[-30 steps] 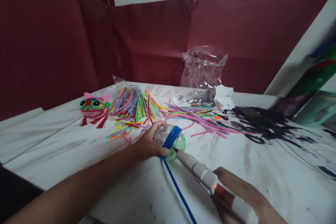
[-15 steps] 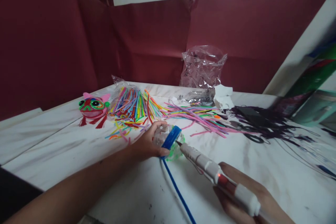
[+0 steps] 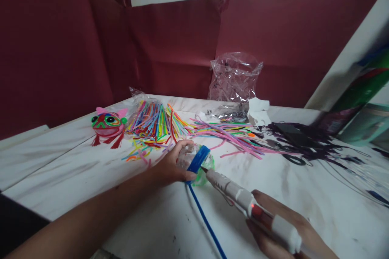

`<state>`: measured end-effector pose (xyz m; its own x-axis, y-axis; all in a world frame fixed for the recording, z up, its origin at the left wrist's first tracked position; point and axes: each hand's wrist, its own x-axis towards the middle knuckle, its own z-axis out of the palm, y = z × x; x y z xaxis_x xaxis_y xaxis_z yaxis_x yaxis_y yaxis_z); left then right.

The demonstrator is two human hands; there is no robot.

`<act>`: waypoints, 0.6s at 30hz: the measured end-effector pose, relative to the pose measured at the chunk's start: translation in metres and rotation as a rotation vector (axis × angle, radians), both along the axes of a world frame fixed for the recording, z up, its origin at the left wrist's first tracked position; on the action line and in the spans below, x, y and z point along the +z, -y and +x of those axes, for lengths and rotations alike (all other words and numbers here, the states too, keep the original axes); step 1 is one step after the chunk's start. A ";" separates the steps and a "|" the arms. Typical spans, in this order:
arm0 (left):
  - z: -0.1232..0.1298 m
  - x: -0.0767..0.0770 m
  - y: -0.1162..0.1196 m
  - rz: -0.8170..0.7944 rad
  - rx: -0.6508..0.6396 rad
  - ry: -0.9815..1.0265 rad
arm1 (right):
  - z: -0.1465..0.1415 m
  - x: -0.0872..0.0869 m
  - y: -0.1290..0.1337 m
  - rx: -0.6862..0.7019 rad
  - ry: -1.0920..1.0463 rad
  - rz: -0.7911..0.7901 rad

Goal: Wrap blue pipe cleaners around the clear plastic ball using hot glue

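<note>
My left hand (image 3: 178, 164) grips a clear rounded plastic piece (image 3: 184, 158) with green edging on its right side. A blue fuzzy band (image 3: 199, 160) wraps around its middle, and a blue pipe cleaner (image 3: 206, 222) trails from it toward the near edge of the view. In my right hand (image 3: 282, 218) is a white glue gun (image 3: 234, 190) with a small red light. Its dark tip is at the right edge of the blue band; whether it touches cannot be told.
A pink-and-red frog-like figure (image 3: 107, 125) stands at left. Colourful pipe cleaners (image 3: 154, 121) lie behind my left hand. Black scissors (image 3: 293, 159) and dark strands (image 3: 313, 141) are at right, and a clear bag (image 3: 234, 77) stands at the back.
The glue gun has shifted slightly left and down, its tip now lower along the blue band. My left hand and the clear piece have barely moved.
</note>
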<state>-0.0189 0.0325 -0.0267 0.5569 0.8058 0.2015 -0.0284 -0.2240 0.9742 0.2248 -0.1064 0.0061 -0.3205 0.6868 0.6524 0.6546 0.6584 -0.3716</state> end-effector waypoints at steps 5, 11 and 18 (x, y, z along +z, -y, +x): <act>0.001 0.004 0.003 -0.005 0.023 -0.005 | -0.002 0.001 0.001 0.013 -0.017 -0.034; 0.002 0.008 0.004 -0.019 0.024 -0.018 | -0.004 0.002 0.000 0.050 -0.005 -0.064; 0.002 0.004 0.001 0.012 0.019 -0.018 | 0.001 0.001 0.000 0.016 0.017 0.001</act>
<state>-0.0169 0.0315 -0.0226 0.5447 0.8140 0.2017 -0.0065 -0.2364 0.9716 0.2255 -0.1069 0.0069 -0.3423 0.6809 0.6474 0.6501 0.6691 -0.3601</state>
